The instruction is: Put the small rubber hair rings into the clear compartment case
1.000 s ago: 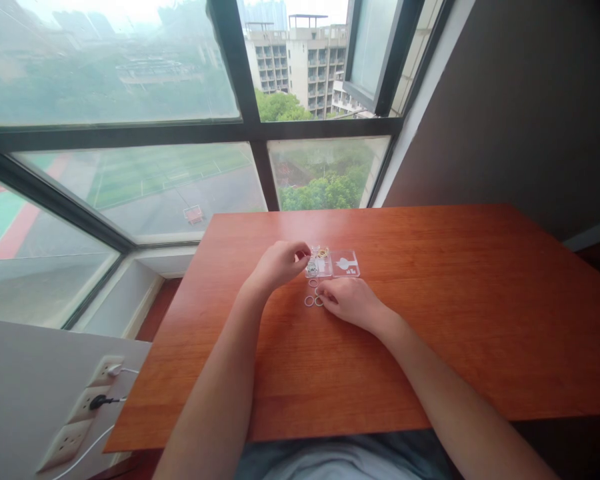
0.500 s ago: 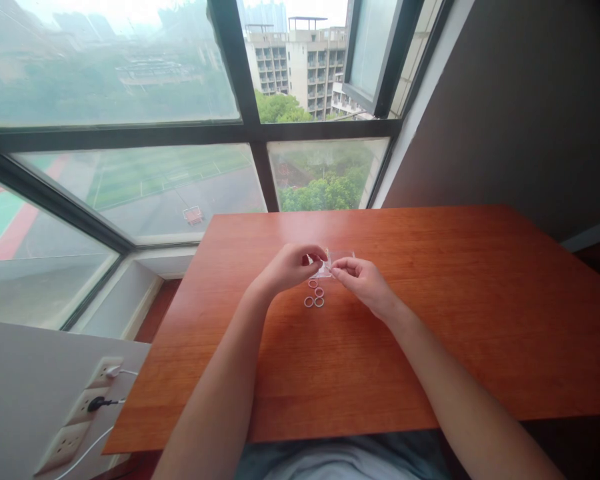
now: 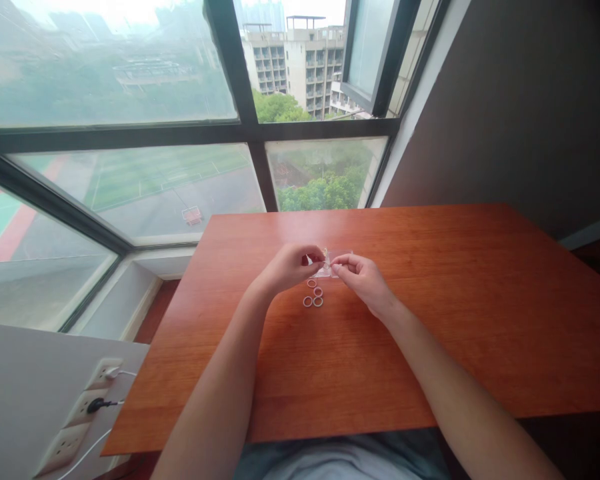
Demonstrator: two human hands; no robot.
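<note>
Over the far middle of the table, my left hand point(image 3: 294, 265) bends its thumb and fingers together in a pinch above a small clear plastic case point(image 3: 322, 273). A tiny yellowish bit shows at its fingertips, too small to name. Facing it from the right, my right hand point(image 3: 363, 275) also pinches thumb against fingers, close to the left fingertips; what it grips is too small to make out. Both hands partly cover the case. Just in front of it lie several small pale rings point(image 3: 318, 302), flat on the wood and touching or nearly touching.
The reddish-brown wooden table point(image 3: 430, 267) stretches far to the right. Dark-framed windows point(image 3: 145, 137) stand behind its far edge. On the lower left wall, power sockets point(image 3: 83, 405) hold a black plug point(image 3: 96, 405) and a white one.
Both hands stay almost in place. The right fingertips shift slightly, and a little more of the yellowish bit shows by the left fingers. The rings lie as before.
</note>
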